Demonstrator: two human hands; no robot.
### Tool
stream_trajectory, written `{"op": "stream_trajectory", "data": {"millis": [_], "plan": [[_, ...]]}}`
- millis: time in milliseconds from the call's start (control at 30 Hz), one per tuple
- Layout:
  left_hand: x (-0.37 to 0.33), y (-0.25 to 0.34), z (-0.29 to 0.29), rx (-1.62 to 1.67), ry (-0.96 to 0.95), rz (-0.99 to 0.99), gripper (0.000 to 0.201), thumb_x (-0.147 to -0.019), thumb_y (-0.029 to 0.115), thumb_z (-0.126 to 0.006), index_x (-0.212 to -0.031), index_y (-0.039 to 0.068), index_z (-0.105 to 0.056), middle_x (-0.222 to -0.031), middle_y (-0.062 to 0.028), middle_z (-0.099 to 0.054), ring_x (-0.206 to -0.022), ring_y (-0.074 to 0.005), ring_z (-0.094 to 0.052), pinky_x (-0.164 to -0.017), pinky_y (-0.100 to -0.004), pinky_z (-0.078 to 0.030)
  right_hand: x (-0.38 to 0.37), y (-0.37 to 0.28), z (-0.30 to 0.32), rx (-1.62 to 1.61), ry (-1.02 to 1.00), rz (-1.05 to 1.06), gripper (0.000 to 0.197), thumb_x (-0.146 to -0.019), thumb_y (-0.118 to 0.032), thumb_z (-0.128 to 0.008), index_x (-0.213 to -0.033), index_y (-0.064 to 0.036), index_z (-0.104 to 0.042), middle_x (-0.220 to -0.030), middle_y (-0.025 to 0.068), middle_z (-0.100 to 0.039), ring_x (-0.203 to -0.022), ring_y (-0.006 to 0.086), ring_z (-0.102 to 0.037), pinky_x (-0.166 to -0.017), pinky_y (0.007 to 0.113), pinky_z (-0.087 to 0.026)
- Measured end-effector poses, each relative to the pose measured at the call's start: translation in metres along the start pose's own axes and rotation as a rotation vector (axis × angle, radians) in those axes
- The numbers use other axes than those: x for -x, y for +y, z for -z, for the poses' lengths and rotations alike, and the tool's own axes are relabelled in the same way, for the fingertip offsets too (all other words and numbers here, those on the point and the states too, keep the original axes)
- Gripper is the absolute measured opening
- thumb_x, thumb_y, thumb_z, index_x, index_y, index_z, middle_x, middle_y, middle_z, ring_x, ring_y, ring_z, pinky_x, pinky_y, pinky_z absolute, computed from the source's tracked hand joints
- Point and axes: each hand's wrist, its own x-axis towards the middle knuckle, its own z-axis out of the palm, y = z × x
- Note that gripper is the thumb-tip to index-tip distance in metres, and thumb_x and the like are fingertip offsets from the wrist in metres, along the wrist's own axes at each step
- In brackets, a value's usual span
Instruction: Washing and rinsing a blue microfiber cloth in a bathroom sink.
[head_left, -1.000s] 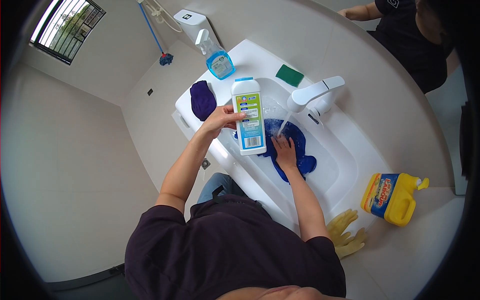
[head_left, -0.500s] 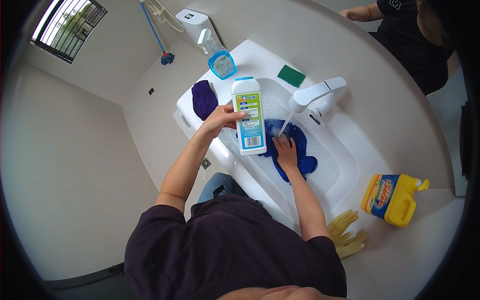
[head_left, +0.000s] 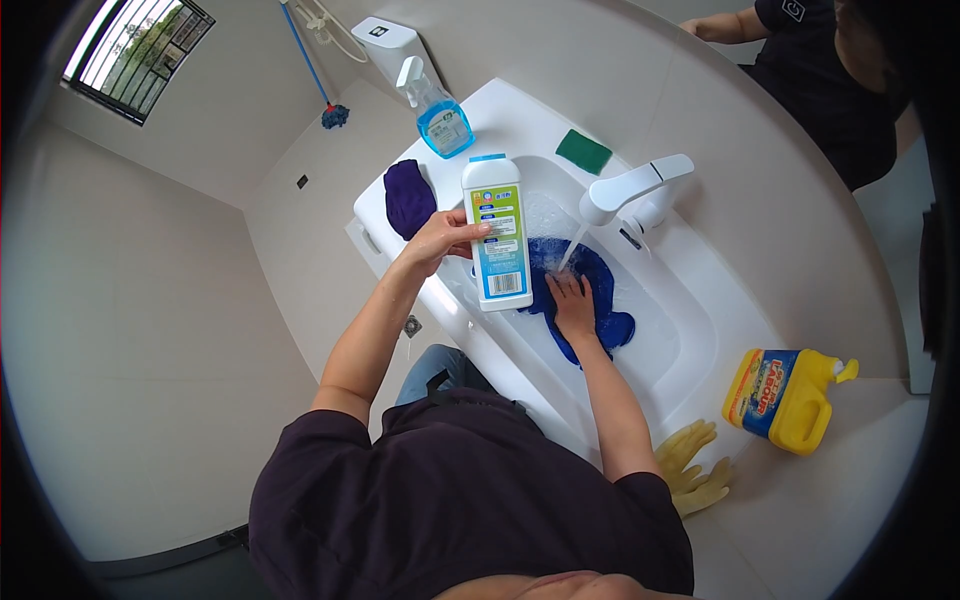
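My left hand [head_left: 443, 242] grips a white plastic bottle [head_left: 501, 245] with a blue cap and a green-and-blue label. It is held upright over the near left side of the white sink [head_left: 672, 345]. My right hand [head_left: 572, 310] rests with fingers spread on a wet dark blue cloth [head_left: 614, 326] in the basin. From the white faucet [head_left: 640, 188], a stream of water falls close to my right fingertips. Part of the cloth is hidden behind the bottle.
On the sink's left end stand a blue spray bottle [head_left: 445, 128] and a bunched purple cloth [head_left: 408, 200]. A green scouring pad [head_left: 584, 152] lies on the back edge. Yellow rubber gloves [head_left: 690, 465] and a yellow jug [head_left: 790, 400] are at the right. A mirror [head_left: 730, 110] rises behind.
The water around the blue cloth has spread slightly. Both hands and the bottle stay where they were.
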Motion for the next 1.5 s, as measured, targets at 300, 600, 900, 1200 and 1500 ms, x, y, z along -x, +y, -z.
{"op": "stream_trajectory", "data": {"millis": [300, 600, 900, 1200, 1500], "plan": [[0.0007, 0.0007, -0.0002, 0.001, -0.009, 0.001, 0.057, -0.068, 0.046, -0.077, -0.104, 0.002, -0.067, -0.094, -0.0141, -0.068, -0.082, -0.0229, -0.068, -0.074, -0.0339, -0.054, -0.0001, -0.0001, -0.0010, -0.002, 0.020, 0.010, 0.062, -0.075, -0.005, -0.056, -0.135, -0.0169, -0.044, -0.134, 0.0055, -0.048, -0.131, 0.0192, -0.034, -0.112, 0.042, -0.014], [0.0010, 0.0008, -0.0012, -0.001, -0.014, 0.006, 0.057, -0.068, 0.046, -0.078, -0.103, 0.003, -0.067, -0.095, -0.0133, -0.068, -0.083, -0.0227, -0.067, -0.074, -0.0339, -0.054, -0.0002, -0.0003, -0.0006, 0.004, 0.054, 0.009, 0.060, -0.077, -0.006, -0.055, -0.135, -0.0173, -0.044, -0.134, 0.0049, -0.048, -0.132, 0.0186, -0.034, -0.112, 0.042, -0.014], [0.0019, -0.0013, -0.0016, 0.009, -0.019, 0.009, 0.057, -0.068, 0.046, -0.079, -0.104, 0.004, -0.067, -0.095, -0.0125, -0.068, -0.083, -0.0214, -0.067, -0.074, -0.0330, -0.053, -0.0004, -0.0011, 0.0008, -0.007, 0.024, 0.001, 0.060, -0.077, -0.005, -0.054, -0.135, -0.0177, -0.044, -0.133, 0.0063, -0.048, -0.131, 0.0196, -0.035, -0.112, 0.042, -0.015], [0.0030, -0.0015, -0.0011, 0.013, -0.043, 0.017, 0.052, -0.071, 0.039, -0.077, -0.107, 0.003, -0.065, -0.097, -0.0111, -0.068, -0.085, -0.0192, -0.066, -0.076, -0.0312, -0.052, -0.0010, -0.0008, -0.0010, -0.018, 0.029, -0.007, 0.058, -0.076, -0.004, -0.054, -0.133, -0.0164, -0.047, -0.131, 0.0064, -0.050, -0.129, 0.0198, -0.037, -0.111, 0.042, -0.016], [0.0004, -0.0082, -0.0001, 0.012, -0.037, -0.008, 0.053, -0.069, 0.043, -0.079, -0.104, 0.005, -0.067, -0.096, -0.0110, -0.068, -0.083, -0.0197, -0.066, -0.073, -0.0307, -0.052, -0.0009, -0.0013, 0.0002, -0.032, 0.071, 0.006, 0.059, -0.075, -0.003, -0.054, -0.133, -0.0161, -0.047, -0.132, 0.0065, -0.049, -0.130, 0.0192, -0.036, -0.111, 0.042, -0.016]]}}
